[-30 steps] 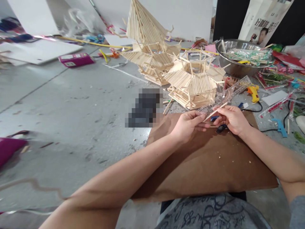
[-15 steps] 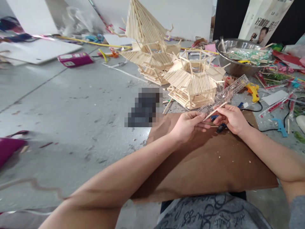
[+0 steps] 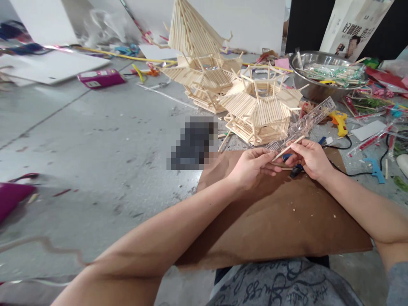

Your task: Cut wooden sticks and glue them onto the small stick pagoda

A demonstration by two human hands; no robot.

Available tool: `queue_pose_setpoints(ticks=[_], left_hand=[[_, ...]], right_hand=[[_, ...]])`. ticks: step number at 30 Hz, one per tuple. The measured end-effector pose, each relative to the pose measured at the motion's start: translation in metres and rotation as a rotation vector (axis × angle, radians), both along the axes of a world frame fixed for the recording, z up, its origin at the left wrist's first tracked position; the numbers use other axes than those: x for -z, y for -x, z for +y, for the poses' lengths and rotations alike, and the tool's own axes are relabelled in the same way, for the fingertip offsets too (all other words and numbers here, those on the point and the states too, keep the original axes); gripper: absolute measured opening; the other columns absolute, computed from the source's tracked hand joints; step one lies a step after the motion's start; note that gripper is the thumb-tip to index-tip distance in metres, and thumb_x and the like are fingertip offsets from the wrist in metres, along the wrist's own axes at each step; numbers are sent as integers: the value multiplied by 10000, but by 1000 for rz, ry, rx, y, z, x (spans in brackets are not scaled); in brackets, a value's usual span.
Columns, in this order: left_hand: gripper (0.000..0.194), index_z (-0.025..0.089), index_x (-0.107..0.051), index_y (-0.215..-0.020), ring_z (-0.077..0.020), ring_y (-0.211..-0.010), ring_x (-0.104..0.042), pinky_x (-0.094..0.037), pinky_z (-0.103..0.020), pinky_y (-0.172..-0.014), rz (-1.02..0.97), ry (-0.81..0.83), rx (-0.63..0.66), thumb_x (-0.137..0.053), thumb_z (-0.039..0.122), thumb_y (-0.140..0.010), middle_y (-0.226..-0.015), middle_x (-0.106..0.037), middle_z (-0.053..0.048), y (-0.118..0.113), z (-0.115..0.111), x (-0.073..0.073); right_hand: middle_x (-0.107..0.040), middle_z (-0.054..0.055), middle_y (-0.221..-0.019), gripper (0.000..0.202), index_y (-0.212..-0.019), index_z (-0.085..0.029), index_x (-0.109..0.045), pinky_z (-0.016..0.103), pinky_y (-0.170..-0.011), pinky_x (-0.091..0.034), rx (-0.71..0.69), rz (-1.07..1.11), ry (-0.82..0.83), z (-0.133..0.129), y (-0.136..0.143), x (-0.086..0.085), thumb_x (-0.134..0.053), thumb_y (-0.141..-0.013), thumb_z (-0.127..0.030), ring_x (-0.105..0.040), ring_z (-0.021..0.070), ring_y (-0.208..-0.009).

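My left hand point(image 3: 251, 168) pinches the near end of a clear plastic ruler point(image 3: 306, 123) that slants up to the right. My right hand point(image 3: 310, 158) holds a thin wooden stick point(image 3: 288, 148) laid against the ruler, with a dark blue tool point(image 3: 296, 171) tucked under its fingers. Both hands hover over the far edge of a brown cardboard sheet point(image 3: 280, 221) on my lap. Just beyond them stands a hexagonal stick-built pavilion tier point(image 3: 258, 112), and behind it a taller stick tower with a pointed roof point(image 3: 197, 55).
A steel bowl point(image 3: 321, 74) with wrapped sticks sits at the back right. A yellow glue gun point(image 3: 339, 123), its black cord and colourful scraps litter the floor to the right. A magenta box point(image 3: 100, 78) and white boards point(image 3: 47, 68) lie on the grey floor at the left.
The ruler's far end has tilted slightly upward. Both hands stay in nearly the same place.
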State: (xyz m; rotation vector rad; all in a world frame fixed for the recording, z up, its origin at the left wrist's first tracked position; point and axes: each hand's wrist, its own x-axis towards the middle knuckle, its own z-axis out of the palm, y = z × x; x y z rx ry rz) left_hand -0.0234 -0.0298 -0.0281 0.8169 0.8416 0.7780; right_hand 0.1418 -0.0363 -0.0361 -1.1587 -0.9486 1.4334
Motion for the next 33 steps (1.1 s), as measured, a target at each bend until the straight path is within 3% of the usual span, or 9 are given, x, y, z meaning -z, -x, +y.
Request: queue_pose_setpoints(ticks=[33], left_hand=[[89, 96, -612, -709, -118, -519, -635, -502, -203, -474, 97, -3, 46, -607, 172, -754, -701, -691, -58, 3, 3, -4]], right_hand=[[-670, 1, -661, 200, -748, -165, -597, 196, -434, -474, 3, 19, 18, 0, 0, 1, -657, -644, -324, -608, 100, -471]])
